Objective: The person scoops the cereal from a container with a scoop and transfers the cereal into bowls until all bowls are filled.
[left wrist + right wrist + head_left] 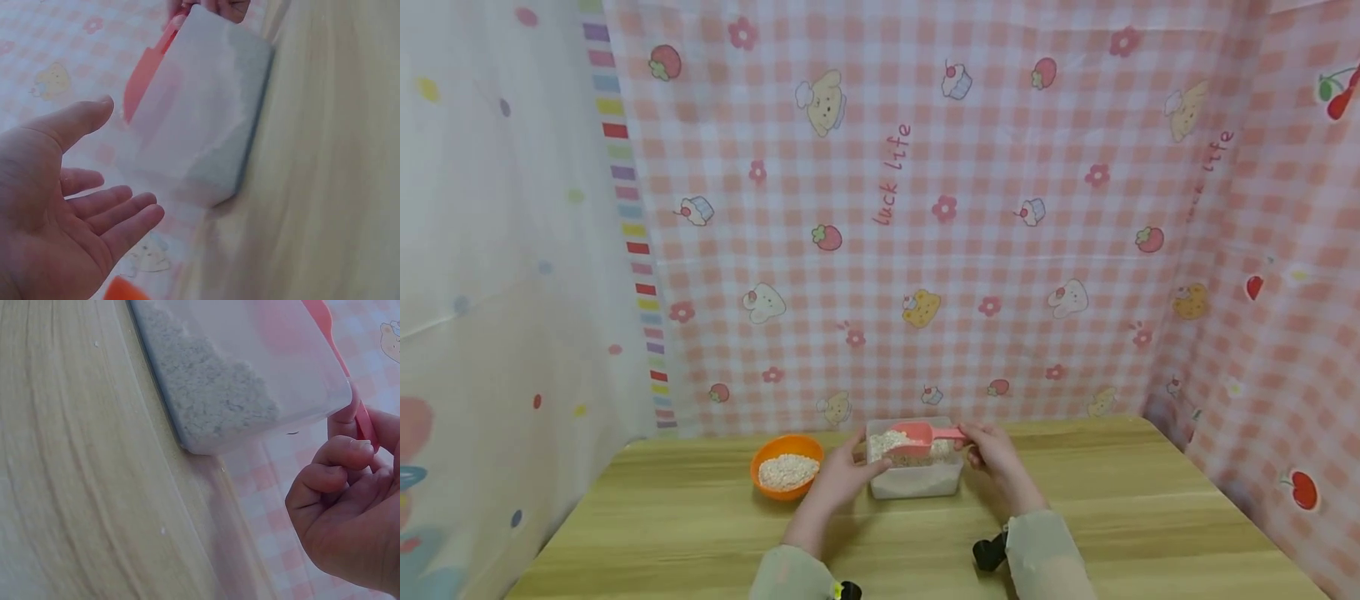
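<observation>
A pink scoop (919,437) lies level over the top of a translucent white plastic box (917,483) with oat flakes (206,381) in it. My right hand (994,457) pinches the scoop's handle (365,425) at the box's right side, its fingers curled. Pale flakes show at the scoop's front. On the box's left side is my left hand (841,477), fingers spread and relaxed; the left wrist view shows this hand (69,212) holding nothing, with a gap between it and the box.
An orange bowl (766,488) with oat flakes stands on the wooden table (685,517), left of my left hand. Behind the table hangs a pink checked cloth (880,358). A few loose flakes lie on the tabletop near the box.
</observation>
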The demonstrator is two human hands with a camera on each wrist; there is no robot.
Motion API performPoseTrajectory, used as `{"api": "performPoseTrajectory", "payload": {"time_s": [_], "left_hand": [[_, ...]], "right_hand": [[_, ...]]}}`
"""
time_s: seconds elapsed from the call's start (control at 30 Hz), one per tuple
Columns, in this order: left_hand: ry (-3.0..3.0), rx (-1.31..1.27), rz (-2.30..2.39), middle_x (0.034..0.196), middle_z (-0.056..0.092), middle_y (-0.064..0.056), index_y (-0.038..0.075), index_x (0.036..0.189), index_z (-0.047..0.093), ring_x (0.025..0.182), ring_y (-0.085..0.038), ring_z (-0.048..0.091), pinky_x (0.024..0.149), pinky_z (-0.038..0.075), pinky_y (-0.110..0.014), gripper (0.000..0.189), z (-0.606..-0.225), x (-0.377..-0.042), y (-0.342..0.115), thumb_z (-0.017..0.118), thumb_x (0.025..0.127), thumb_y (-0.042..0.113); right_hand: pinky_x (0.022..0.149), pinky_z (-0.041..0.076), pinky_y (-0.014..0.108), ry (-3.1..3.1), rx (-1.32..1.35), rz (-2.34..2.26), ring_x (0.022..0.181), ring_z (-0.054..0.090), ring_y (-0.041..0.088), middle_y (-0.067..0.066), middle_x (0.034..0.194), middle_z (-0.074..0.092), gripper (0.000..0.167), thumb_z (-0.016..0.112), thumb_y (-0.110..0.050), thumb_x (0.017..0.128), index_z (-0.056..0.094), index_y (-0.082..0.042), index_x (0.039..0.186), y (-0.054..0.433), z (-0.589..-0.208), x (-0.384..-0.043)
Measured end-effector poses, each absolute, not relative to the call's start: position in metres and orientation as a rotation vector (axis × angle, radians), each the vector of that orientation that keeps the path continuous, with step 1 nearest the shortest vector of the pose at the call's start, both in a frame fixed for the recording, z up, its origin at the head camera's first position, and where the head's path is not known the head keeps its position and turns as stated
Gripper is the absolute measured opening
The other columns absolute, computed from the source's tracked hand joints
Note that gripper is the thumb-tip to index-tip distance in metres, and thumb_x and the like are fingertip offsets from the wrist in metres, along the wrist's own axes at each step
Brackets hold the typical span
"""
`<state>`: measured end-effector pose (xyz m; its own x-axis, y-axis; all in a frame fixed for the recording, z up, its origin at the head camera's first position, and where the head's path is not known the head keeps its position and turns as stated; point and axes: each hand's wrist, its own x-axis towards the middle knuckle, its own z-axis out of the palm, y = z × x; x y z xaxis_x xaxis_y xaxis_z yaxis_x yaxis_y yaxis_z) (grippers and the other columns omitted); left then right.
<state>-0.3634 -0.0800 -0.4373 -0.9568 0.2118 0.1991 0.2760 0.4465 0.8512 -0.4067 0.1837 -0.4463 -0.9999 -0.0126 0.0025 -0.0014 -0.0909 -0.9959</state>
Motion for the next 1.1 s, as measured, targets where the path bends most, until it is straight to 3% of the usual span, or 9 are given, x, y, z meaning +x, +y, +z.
{"api": "performPoseTrajectory", "payload": {"time_s": [0.27,0.43,0.77,0.97,1.1], "left_hand": [[-2.629,-0.414,-1.435,0.143,0.046,-0.022,0.008,0.149,0.037,0.124,-0.038,0.051,0.096,0.045,-0.055,0.077,-0.421,-0.360,-0.107,0.072,0.088,0.036],[-2.627,-0.366,-1.334,0.139,0.050,-0.022,0.012,0.150,0.038,0.124,-0.040,0.050,0.098,0.042,-0.057,0.081,-0.414,-0.360,-0.129,0.073,0.084,0.045],[-2.585,-0.362,-1.272,0.146,0.044,-0.018,0.013,0.150,0.038,0.133,-0.039,0.040,0.105,0.034,-0.058,0.085,-0.413,-0.361,-0.152,0.075,0.082,0.046],[-2.619,-0.389,-1.253,0.148,0.042,-0.016,0.014,0.150,0.037,0.136,-0.040,0.034,0.107,0.030,-0.060,0.084,-0.413,-0.365,-0.157,0.075,0.082,0.046],[-2.630,-0.386,-1.251,0.147,0.042,-0.017,0.012,0.150,0.038,0.136,-0.041,0.034,0.107,0.030,-0.061,0.082,-0.412,-0.363,-0.160,0.075,0.084,0.041]], "right_hand": [[0.042,0.032,0.014,2.049,-0.063,-2.349,0.043,0.038,0.002,-0.003,0.063,0.062,0.030,0.052,-0.013,0.101,0.060,0.011,0.117,0.183,-0.446,-0.405],[0.042,0.032,0.014,2.065,-0.062,-2.344,0.042,0.038,0.002,-0.003,0.063,0.062,0.026,0.050,-0.012,0.101,0.063,0.008,0.112,0.182,-0.446,-0.406],[0.042,0.032,0.013,2.080,-0.018,-2.342,0.043,0.038,0.001,-0.003,0.063,0.061,0.036,0.049,-0.015,0.102,0.055,0.013,0.124,0.187,-0.443,-0.404],[0.041,0.031,0.013,2.051,-0.030,-2.376,0.042,0.038,0.001,-0.003,0.061,0.061,0.023,0.052,-0.014,0.101,0.067,0.002,0.103,0.190,-0.444,-0.403],[0.041,0.030,0.014,2.035,-0.059,-2.376,0.043,0.038,0.002,-0.002,0.062,0.061,0.022,0.050,-0.013,0.101,0.069,-0.001,0.099,0.191,-0.443,-0.402]]}}
